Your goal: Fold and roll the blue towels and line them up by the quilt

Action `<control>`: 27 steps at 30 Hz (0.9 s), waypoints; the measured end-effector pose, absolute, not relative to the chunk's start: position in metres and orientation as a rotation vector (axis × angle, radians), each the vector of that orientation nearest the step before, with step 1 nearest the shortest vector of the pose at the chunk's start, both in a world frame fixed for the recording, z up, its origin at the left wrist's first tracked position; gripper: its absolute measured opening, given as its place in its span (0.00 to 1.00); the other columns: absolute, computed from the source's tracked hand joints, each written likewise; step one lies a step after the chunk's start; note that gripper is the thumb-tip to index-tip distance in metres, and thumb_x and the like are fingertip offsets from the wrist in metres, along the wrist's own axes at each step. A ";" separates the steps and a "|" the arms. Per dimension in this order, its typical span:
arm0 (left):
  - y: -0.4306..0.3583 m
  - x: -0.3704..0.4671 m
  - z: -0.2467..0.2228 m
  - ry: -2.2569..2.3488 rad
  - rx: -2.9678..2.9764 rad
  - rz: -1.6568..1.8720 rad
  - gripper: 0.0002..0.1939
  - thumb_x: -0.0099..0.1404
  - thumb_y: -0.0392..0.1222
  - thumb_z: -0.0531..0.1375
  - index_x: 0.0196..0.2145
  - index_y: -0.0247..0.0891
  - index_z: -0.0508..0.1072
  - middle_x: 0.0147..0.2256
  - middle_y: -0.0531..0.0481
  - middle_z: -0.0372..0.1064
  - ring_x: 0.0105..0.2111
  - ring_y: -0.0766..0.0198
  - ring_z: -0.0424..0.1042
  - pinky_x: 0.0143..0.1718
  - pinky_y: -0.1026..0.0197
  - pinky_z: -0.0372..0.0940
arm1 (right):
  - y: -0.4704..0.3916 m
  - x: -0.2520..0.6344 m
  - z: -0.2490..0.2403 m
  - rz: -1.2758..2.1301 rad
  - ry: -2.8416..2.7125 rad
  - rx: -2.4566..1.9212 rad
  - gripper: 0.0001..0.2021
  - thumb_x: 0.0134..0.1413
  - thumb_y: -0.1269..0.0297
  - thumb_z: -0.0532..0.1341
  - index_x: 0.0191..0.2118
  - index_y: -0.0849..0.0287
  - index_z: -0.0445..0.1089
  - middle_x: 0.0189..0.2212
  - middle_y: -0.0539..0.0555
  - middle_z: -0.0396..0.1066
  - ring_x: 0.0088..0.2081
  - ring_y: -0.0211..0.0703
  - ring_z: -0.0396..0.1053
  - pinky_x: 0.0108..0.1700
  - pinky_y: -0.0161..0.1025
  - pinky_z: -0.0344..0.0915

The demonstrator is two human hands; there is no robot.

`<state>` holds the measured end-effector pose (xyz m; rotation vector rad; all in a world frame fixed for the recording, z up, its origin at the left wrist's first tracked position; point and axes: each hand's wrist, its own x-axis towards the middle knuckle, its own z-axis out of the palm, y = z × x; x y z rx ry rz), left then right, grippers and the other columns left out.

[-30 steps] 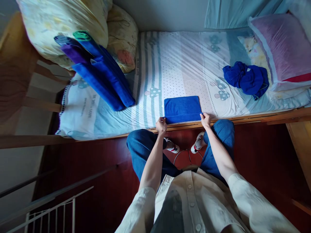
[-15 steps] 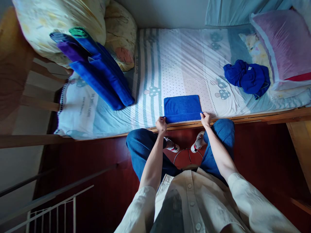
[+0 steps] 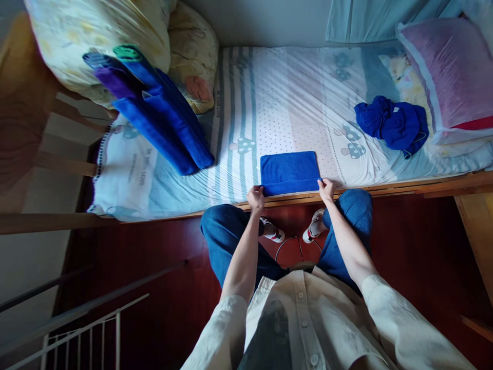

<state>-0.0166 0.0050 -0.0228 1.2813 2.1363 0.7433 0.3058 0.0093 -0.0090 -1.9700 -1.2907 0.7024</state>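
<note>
Bedding [image 3: 277,103] spans the view from 9 to 3 o'clock, bearing long, mostly blue rolled cloths [image 3: 154,134] between 9 and 10 o'clock from the flat blue cloth [image 3: 289,172], and a crumpled blue garment-like bundle [image 3: 398,126] between 2 and 3. At the bedding's near edge, the flat blue cloth has its long axis along 9 to 3 o'clock, rising slightly towards 3. Left hand [image 3: 256,199] pinches its 8 o'clock corner; right hand [image 3: 326,190] pinches its side between 3 and 4.
</note>
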 end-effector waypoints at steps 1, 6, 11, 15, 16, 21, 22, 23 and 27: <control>0.005 -0.017 -0.023 2.133 1.281 0.746 0.10 0.70 0.47 0.56 0.37 0.40 0.73 0.37 0.42 0.78 0.39 0.54 0.77 0.49 0.55 0.68 | 0.009 0.306 -0.010 0.697 -1.289 -1.971 0.16 0.60 0.52 0.60 0.26 0.56 0.68 0.28 0.57 0.76 0.31 0.46 0.67 0.39 0.41 0.63; 0.005 -0.015 -0.020 2.136 1.263 0.755 0.10 0.70 0.47 0.56 0.38 0.40 0.73 0.37 0.43 0.78 0.37 0.56 0.77 0.49 0.55 0.68 | 0.010 0.306 -0.012 0.691 -1.291 -1.983 0.15 0.60 0.54 0.60 0.28 0.58 0.71 0.30 0.59 0.79 0.32 0.47 0.69 0.42 0.42 0.67; 0.004 -0.013 -0.015 2.124 1.216 0.756 0.09 0.69 0.46 0.58 0.41 0.39 0.74 0.36 0.44 0.77 0.35 0.57 0.76 0.47 0.55 0.70 | 0.010 0.305 -0.015 0.689 -1.246 -1.962 0.12 0.61 0.57 0.61 0.37 0.61 0.76 0.38 0.63 0.80 0.39 0.52 0.74 0.48 0.46 0.69; 0.001 -0.013 -0.008 2.136 1.334 0.841 0.10 0.69 0.41 0.59 0.47 0.39 0.74 0.44 0.43 0.76 0.45 0.55 0.76 0.55 0.53 0.68 | 0.010 0.304 -0.013 0.577 -1.302 -1.912 0.12 0.64 0.61 0.59 0.46 0.61 0.76 0.46 0.65 0.78 0.46 0.53 0.73 0.56 0.50 0.69; 0.001 -0.013 -0.006 2.120 1.412 0.851 0.11 0.69 0.40 0.58 0.48 0.40 0.74 0.47 0.41 0.75 0.50 0.54 0.74 0.59 0.51 0.67 | 0.009 0.303 -0.011 0.546 -1.348 -1.884 0.13 0.65 0.61 0.58 0.47 0.60 0.76 0.47 0.65 0.77 0.49 0.54 0.73 0.58 0.50 0.68; 0.001 -0.007 0.001 1.808 1.778 0.754 0.13 0.72 0.41 0.56 0.49 0.40 0.77 0.56 0.39 0.74 0.60 0.51 0.69 0.66 0.48 0.61 | 0.005 0.297 0.004 0.538 -1.651 -1.694 0.14 0.69 0.60 0.56 0.48 0.58 0.78 0.50 0.63 0.78 0.54 0.54 0.72 0.62 0.50 0.66; 0.001 -0.006 0.001 1.756 1.813 0.724 0.13 0.72 0.42 0.57 0.50 0.40 0.77 0.57 0.39 0.74 0.61 0.51 0.69 0.67 0.48 0.60 | 0.004 0.295 0.005 0.554 -1.701 -1.672 0.14 0.69 0.60 0.56 0.48 0.58 0.78 0.50 0.63 0.78 0.54 0.54 0.73 0.62 0.50 0.66; 0.000 -0.004 -0.001 1.719 1.836 0.694 0.14 0.72 0.42 0.58 0.51 0.39 0.77 0.58 0.39 0.74 0.63 0.51 0.68 0.67 0.47 0.60 | 0.003 0.294 0.006 0.572 -1.744 -1.658 0.14 0.69 0.59 0.57 0.49 0.58 0.78 0.50 0.63 0.78 0.55 0.54 0.73 0.62 0.50 0.67; -0.005 -0.002 -0.011 1.675 1.879 0.587 0.22 0.67 0.44 0.64 0.58 0.39 0.74 0.63 0.37 0.70 0.68 0.48 0.63 0.71 0.43 0.55 | -0.001 0.293 0.005 0.626 -1.837 -1.665 0.14 0.66 0.57 0.63 0.49 0.58 0.79 0.54 0.63 0.78 0.58 0.55 0.72 0.63 0.52 0.66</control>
